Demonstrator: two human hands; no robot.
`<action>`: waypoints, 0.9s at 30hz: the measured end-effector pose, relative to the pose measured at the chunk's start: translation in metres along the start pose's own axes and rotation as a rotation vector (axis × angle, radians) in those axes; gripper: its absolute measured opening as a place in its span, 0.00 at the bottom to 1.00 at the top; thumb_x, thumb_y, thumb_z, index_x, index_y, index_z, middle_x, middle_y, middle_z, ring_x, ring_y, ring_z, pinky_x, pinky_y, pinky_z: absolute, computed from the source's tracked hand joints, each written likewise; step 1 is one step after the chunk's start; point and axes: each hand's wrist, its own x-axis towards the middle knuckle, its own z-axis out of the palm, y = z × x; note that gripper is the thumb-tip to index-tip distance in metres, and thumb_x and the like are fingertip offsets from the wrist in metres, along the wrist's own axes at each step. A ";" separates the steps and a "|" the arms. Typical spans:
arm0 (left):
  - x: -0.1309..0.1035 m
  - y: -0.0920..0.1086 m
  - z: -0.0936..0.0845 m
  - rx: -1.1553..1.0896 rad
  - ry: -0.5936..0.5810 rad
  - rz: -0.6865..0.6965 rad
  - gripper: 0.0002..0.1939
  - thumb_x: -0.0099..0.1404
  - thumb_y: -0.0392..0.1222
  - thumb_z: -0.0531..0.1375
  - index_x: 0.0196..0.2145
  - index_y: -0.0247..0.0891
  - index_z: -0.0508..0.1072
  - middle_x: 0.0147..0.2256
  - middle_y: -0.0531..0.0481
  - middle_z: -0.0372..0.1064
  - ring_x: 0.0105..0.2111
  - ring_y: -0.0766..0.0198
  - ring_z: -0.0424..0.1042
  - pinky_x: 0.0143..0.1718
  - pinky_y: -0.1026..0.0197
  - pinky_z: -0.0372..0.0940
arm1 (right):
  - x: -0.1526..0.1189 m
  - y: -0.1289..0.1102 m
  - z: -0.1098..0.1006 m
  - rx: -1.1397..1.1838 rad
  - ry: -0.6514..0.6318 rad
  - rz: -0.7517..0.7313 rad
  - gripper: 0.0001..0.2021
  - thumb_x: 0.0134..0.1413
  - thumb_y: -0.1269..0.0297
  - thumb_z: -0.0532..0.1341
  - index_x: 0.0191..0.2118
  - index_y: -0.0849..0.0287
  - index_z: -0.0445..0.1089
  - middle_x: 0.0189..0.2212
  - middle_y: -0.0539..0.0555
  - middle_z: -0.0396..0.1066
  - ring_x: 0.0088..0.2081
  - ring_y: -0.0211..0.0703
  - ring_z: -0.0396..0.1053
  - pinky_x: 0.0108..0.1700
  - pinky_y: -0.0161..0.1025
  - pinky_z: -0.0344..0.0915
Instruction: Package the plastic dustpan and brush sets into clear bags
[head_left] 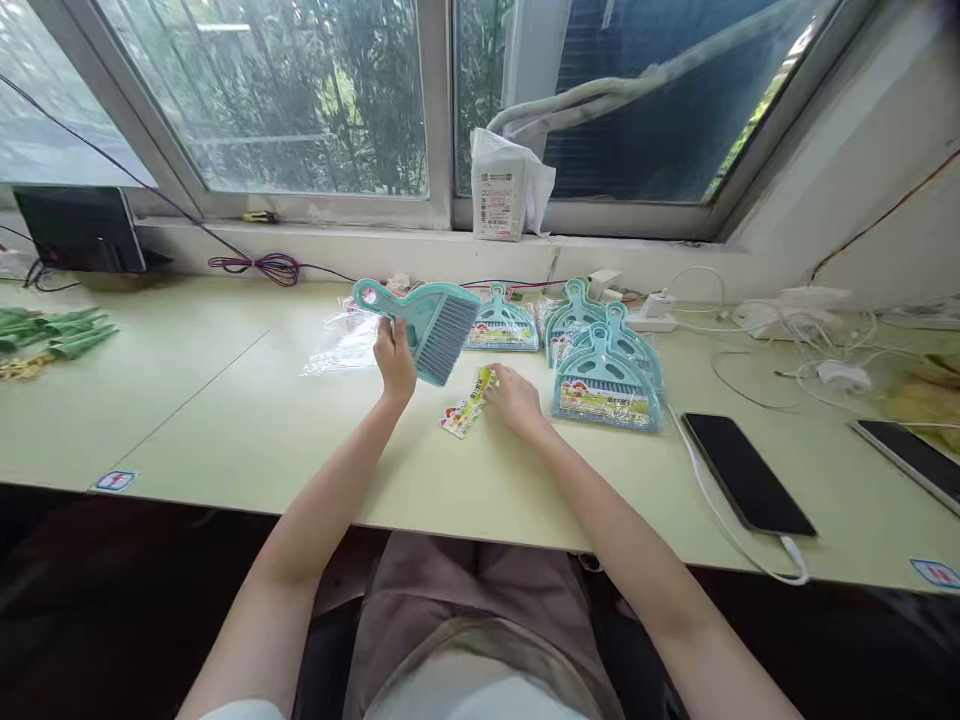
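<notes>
My left hand [395, 362] grips a teal dustpan [427, 312] that has a brush [448, 338] with grey bristles set in it. The dustpan is tilted and held above the table, its looped handle toward the left. My right hand [514, 398] has its fingertips closed on the upper end of a printed label card [466, 406], green and yellow with red pictures. The card's lower end slants toward the table's front edge. Just right of that hand, a dustpan set in clear wrapping [606, 385] lies with a similar label on it.
More wrapped dustpan sets [501, 322] lie along the back. Clear plastic bags [341, 340] are left of the held dustpan. A phone [746, 475] with a white cable sits at right, tangled cords [814, 345] behind it. Green bundles [56, 330] lie far left, near a dark screen [79, 230].
</notes>
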 end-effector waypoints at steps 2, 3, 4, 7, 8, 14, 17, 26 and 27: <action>-0.008 0.008 0.002 -0.006 0.063 0.044 0.23 0.70 0.60 0.46 0.37 0.37 0.67 0.31 0.49 0.66 0.32 0.63 0.65 0.38 0.60 0.60 | -0.002 -0.005 -0.002 0.009 0.188 0.016 0.28 0.59 0.63 0.59 0.64 0.57 0.53 0.58 0.64 0.60 0.45 0.51 0.72 0.39 0.42 0.70; -0.012 0.012 0.003 -0.004 0.072 0.071 0.23 0.71 0.60 0.46 0.38 0.38 0.68 0.32 0.48 0.67 0.33 0.62 0.66 0.39 0.60 0.61 | -0.003 -0.008 -0.003 0.028 0.261 0.004 0.30 0.60 0.62 0.58 0.65 0.56 0.50 0.60 0.65 0.58 0.46 0.51 0.71 0.39 0.41 0.70; -0.017 0.015 0.004 -0.001 0.067 0.101 0.22 0.71 0.59 0.46 0.39 0.38 0.68 0.33 0.48 0.68 0.34 0.62 0.67 0.40 0.59 0.61 | -0.004 -0.010 -0.003 0.057 0.320 -0.020 0.30 0.61 0.61 0.56 0.66 0.56 0.48 0.61 0.65 0.57 0.46 0.50 0.71 0.38 0.41 0.70; -0.038 0.024 0.007 0.028 -0.041 0.209 0.21 0.71 0.57 0.46 0.41 0.38 0.70 0.35 0.45 0.70 0.36 0.59 0.69 0.41 0.57 0.63 | -0.007 -0.014 -0.004 0.205 0.405 -0.182 0.24 0.65 0.58 0.51 0.64 0.53 0.50 0.57 0.61 0.60 0.43 0.45 0.71 0.38 0.39 0.69; -0.045 0.028 0.008 0.033 -0.107 0.265 0.20 0.71 0.55 0.47 0.43 0.38 0.70 0.36 0.44 0.70 0.38 0.58 0.70 0.41 0.57 0.64 | -0.008 -0.015 -0.003 0.252 0.416 -0.221 0.22 0.65 0.58 0.51 0.62 0.53 0.52 0.55 0.61 0.61 0.41 0.43 0.70 0.38 0.38 0.69; -0.077 0.054 0.010 -0.001 -0.370 0.577 0.20 0.71 0.50 0.49 0.56 0.40 0.65 0.51 0.40 0.67 0.52 0.56 0.68 0.49 0.56 0.65 | -0.009 -0.012 0.004 0.401 0.527 -0.198 0.15 0.58 0.60 0.55 0.50 0.57 0.59 0.46 0.57 0.62 0.35 0.40 0.67 0.32 0.37 0.66; -0.075 0.058 0.011 -0.003 -0.427 0.577 0.21 0.72 0.51 0.49 0.56 0.40 0.66 0.51 0.40 0.67 0.51 0.57 0.69 0.48 0.58 0.65 | -0.003 -0.009 0.001 0.495 0.567 -0.173 0.12 0.55 0.60 0.58 0.44 0.57 0.60 0.43 0.55 0.62 0.34 0.39 0.67 0.32 0.36 0.66; -0.007 0.025 -0.001 -0.076 0.022 0.076 0.22 0.70 0.58 0.48 0.28 0.39 0.65 0.23 0.54 0.56 0.26 0.65 0.59 0.30 0.62 0.57 | 0.003 -0.005 -0.021 0.773 0.342 -0.325 0.12 0.52 0.57 0.62 0.40 0.56 0.66 0.40 0.52 0.65 0.26 0.32 0.65 0.24 0.31 0.62; 0.005 0.020 -0.006 -0.077 0.118 0.021 0.23 0.70 0.58 0.47 0.25 0.39 0.61 0.22 0.55 0.52 0.25 0.66 0.57 0.29 0.62 0.55 | 0.001 -0.005 -0.025 0.779 0.385 -0.324 0.11 0.54 0.56 0.60 0.40 0.56 0.67 0.40 0.52 0.66 0.27 0.32 0.65 0.24 0.32 0.62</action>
